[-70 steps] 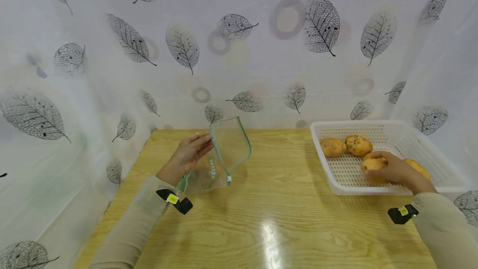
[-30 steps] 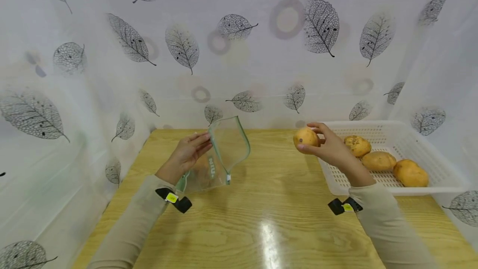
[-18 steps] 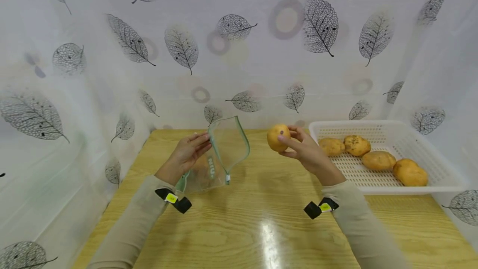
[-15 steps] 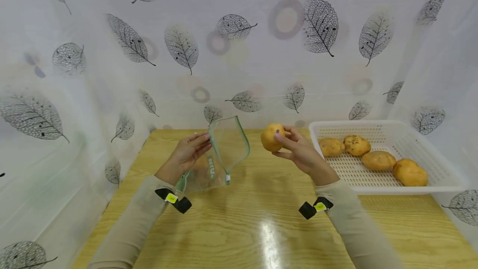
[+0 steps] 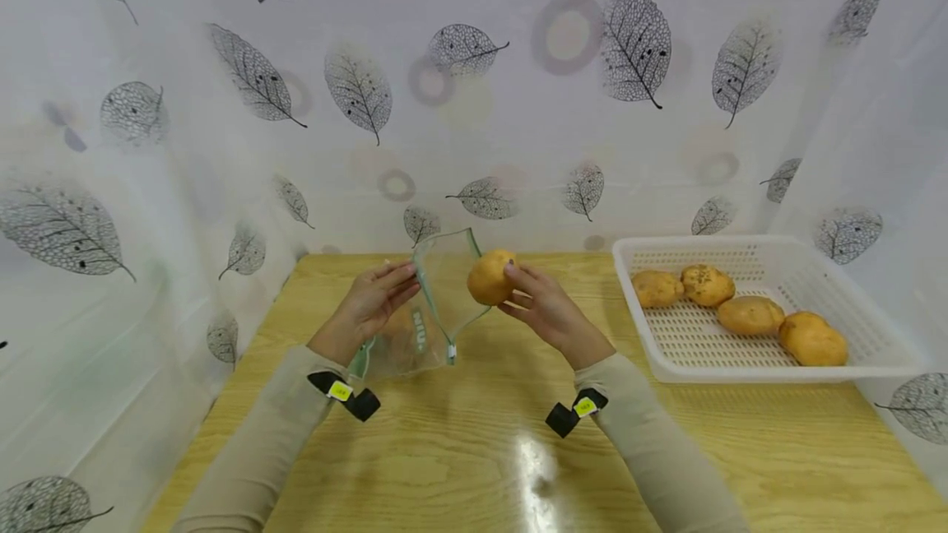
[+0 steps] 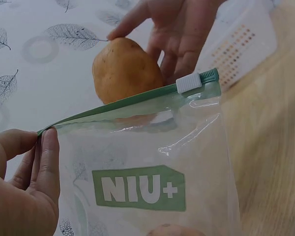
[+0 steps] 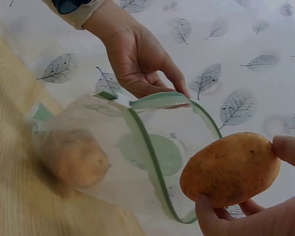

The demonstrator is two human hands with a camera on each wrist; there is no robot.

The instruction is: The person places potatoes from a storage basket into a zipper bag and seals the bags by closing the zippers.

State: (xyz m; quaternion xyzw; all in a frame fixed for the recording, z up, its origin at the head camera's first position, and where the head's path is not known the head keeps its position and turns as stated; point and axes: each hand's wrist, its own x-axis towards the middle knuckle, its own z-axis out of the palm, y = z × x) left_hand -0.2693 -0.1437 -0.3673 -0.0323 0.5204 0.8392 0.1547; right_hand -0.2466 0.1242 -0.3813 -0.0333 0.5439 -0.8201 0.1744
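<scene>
My left hand (image 5: 374, 307) pinches the green rim of a clear zip bag (image 5: 400, 344), keeping its mouth spread toward the right. A white slider (image 6: 189, 83) sits at one end of the zip, and a green "NIU+" label (image 6: 138, 188) marks the side. Inside the bag lies one potato (image 7: 76, 158), seen through the plastic in the right wrist view. Another potato (image 5: 490, 277) is held between the thumb and fingers of my right hand (image 5: 551, 311), right at the bag's mouth, overlapping the far rim in the head view.
A white perforated plastic basket (image 5: 741, 373) with several potatoes (image 5: 750, 316) stands at the right of the wooden table (image 5: 444, 467). A white curtain (image 5: 518, 138) printed with leaves hangs behind and along the sides.
My right hand has lifted a potato out of the basket and carried it left to the bag's mouth. The left hand and the bag have stayed nearly still.
</scene>
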